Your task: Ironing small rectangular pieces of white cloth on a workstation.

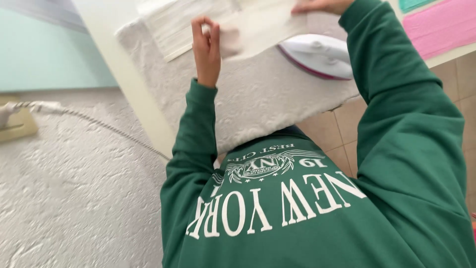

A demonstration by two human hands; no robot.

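Left hand [206,47] pinching white cloth [258,25], beside iron [317,54]

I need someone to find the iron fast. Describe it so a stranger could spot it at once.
Start at the white textured pad covering the tabletop. At its right edge, beneath the green sleeve of the right arm, lies the iron. It is the only hard, glossy thing there: white with a pink rim, unlike the soft pale cloth beside it.

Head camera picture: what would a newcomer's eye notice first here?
First, the green sweatshirt with white lettering, filling the lower frame. Above it, the left hand pinches a pale cloth over a white textured pad, while the right hand holds its far edge. A white iron rests beside the right sleeve.
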